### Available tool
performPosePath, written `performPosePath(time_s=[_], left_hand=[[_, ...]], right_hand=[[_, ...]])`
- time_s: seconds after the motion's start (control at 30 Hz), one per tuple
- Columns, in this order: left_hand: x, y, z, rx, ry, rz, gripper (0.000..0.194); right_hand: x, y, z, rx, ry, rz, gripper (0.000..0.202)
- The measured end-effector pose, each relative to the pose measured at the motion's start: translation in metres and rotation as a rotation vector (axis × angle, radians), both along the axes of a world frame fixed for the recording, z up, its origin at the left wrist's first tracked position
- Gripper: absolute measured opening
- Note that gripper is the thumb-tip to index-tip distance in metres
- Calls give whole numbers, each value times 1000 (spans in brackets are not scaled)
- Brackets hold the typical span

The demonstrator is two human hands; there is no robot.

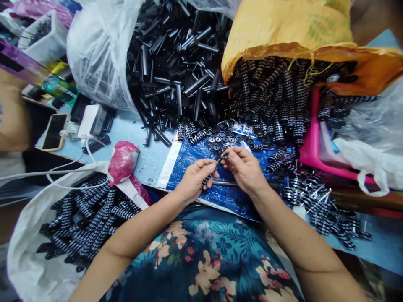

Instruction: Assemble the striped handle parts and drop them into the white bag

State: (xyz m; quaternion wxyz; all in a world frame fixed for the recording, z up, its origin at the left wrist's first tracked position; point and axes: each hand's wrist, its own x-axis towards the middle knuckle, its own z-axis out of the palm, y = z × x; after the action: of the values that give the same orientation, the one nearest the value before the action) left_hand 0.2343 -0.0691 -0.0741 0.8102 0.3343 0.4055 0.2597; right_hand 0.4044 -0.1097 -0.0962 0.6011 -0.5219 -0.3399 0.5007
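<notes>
Nearest, floral cloth [208, 260], then a smooth metal rod [226, 183] on crinkled blue sheeting [184, 165], just nearside of the grip. Left hand [197, 179] pinches a slim black piece [206, 180] banded with pale checks; right hand [245, 168], fingertips pressed together on a small dark bit [225, 155] at its far end. Beyond the grip, flat ringed discs [216, 139], then glossy black tubes [197, 84].
</notes>
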Motion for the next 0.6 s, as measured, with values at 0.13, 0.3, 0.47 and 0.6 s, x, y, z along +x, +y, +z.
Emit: performPosePath(time_s=[0.13, 0.3, 0.47, 0.6], left_hand=[[6, -3, 2, 26, 2, -86, 44], [6, -4, -1, 46, 17, -91, 44], [3, -7, -1, 34, 16, -64, 46], [2, -8, 0, 51, 2, -72, 46]], right_hand=[[-17, -10, 0, -110, 312, -66, 44], [-22, -15, 5, -92, 318, -52, 43], [-22, -18, 5, -57, 373, -6, 35], [-21, -20, 3, -64, 407, -16, 36]])
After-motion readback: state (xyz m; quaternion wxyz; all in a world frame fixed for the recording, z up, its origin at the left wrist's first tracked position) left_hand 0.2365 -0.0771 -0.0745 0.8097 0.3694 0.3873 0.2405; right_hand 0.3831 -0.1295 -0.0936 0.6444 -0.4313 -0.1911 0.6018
